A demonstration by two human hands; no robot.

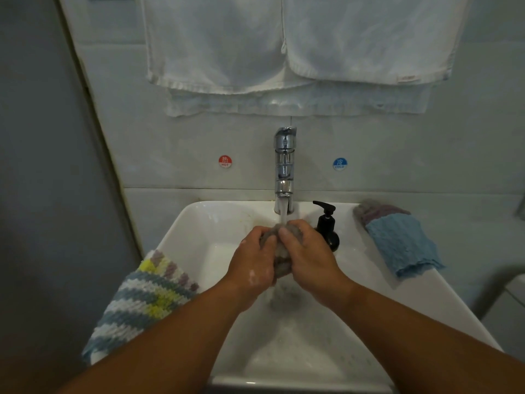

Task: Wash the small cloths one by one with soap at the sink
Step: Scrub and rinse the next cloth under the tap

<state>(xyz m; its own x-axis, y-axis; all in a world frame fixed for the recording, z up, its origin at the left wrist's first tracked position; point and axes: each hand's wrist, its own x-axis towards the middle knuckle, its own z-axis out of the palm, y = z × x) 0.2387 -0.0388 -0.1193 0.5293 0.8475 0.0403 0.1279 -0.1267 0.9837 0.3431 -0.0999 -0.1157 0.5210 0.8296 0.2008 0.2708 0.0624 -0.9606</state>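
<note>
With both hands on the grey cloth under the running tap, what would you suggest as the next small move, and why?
Probably squeeze and rub the grey cloth under the water to rinse it: the left hand and right hand both grip it, bunched beneath the stream from the tap, and suds cling to the left hand.

Under tap (285,160), held cloth (279,253) over sink (204,223), dispenser (326,226) just right, lone cloth (147,297) on left rim, stacked cloths (400,243) on right

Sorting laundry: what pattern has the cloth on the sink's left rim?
That cloth: blue-grey and white stripes with yellow patches; head view.
</note>
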